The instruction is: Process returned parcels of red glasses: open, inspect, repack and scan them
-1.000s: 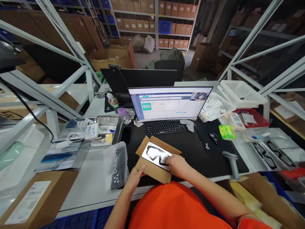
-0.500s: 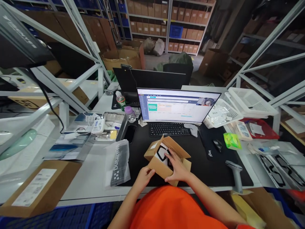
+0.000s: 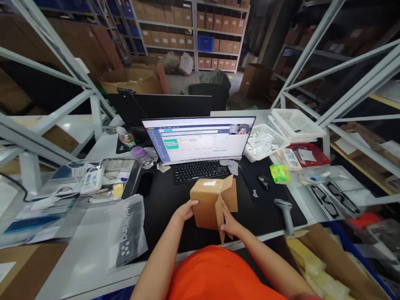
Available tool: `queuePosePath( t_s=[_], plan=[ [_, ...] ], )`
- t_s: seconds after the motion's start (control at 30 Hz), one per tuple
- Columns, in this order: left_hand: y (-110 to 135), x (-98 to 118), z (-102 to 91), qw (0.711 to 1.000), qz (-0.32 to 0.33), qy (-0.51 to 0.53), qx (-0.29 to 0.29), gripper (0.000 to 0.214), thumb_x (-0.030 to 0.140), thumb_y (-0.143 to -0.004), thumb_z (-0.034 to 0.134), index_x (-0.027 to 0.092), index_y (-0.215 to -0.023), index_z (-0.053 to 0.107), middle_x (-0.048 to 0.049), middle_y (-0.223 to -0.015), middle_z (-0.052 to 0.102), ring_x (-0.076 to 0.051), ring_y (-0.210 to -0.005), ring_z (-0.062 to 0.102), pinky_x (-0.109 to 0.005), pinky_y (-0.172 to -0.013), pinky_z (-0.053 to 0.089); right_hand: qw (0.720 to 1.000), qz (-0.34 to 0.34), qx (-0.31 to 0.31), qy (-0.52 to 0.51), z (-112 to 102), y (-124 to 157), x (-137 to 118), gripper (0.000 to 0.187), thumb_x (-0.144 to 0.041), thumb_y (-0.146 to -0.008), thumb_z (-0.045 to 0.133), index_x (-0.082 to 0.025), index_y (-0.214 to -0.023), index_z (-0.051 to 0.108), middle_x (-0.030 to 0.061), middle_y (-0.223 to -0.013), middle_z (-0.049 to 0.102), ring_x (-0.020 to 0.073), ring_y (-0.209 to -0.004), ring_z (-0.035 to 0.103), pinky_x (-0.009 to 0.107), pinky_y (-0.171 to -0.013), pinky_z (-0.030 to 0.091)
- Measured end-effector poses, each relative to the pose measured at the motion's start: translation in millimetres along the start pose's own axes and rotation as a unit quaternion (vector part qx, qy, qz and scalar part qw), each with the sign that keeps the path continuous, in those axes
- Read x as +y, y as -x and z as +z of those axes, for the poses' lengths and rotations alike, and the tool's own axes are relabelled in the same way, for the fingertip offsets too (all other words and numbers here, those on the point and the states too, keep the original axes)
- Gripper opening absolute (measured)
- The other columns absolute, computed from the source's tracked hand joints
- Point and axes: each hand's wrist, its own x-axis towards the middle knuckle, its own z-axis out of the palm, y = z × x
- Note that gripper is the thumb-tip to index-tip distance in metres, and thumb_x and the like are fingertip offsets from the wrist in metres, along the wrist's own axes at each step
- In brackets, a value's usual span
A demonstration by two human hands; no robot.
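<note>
A small brown cardboard box point(image 3: 206, 206) is tipped on its side above the black desk mat, its open flaps turned to the right. My left hand point(image 3: 186, 209) grips its left side, thumb on the near face. At the open end my right hand point(image 3: 229, 221) has its fingers inside among the flaps; they are partly hidden, and what they hold, if anything, I cannot make out. The box's contents are out of sight. Behind it lies a black keyboard point(image 3: 200, 170) under a lit monitor point(image 3: 200, 141).
Left of the mat lie a printed clear plastic bag point(image 3: 133, 229) and a phone point(image 3: 146, 184). A barcode scanner point(image 3: 285, 212), a mouse point(image 3: 263, 181) and a green packet point(image 3: 280, 173) are on the right. White baskets point(image 3: 265, 143) stand at the back right. A bottle point(image 3: 142, 157) stands left of the monitor.
The box has been tipped so its opening faces right, and the white item with black outline inside is hidden now. My left hand has moved up its side. The view has swung right.
</note>
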Motion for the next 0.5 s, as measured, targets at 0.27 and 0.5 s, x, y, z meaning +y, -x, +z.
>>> queuePosePath(
  t_s=[0.27,0.5],
  plan=[
    [19.0,39.7,56.6,0.973,0.06,-0.201,0.097,0.121,0.05,-0.053,0.087,0.014,-0.153,0.028,-0.0229,-0.149,0.042,-0.039,-0.141,0.038,-0.051,-0.118,0.03,0.909,0.149,0.015,-0.389,-9.4,10.4,8.9,0.114,-0.1,-0.07,0.011,-0.018,-0.132,0.062,0.0201,-0.133,0.065,0.0351,-0.126,0.06,0.056,-0.104,0.046],
    [94.2,87.1,94.1,0.668,0.184,-0.684,0.228,0.112,0.05,-0.059,0.08,0.016,-0.154,0.031,-0.019,-0.135,0.045,-0.04,-0.128,0.041,-0.056,-0.11,0.033,0.739,0.162,0.061,-0.652,9.6,-10.6,25.2,0.082,-0.091,-0.079,0.039,-0.024,-0.113,0.069,0.0088,-0.114,0.075,0.0246,-0.108,0.069,0.04,-0.096,0.05]
  ],
)
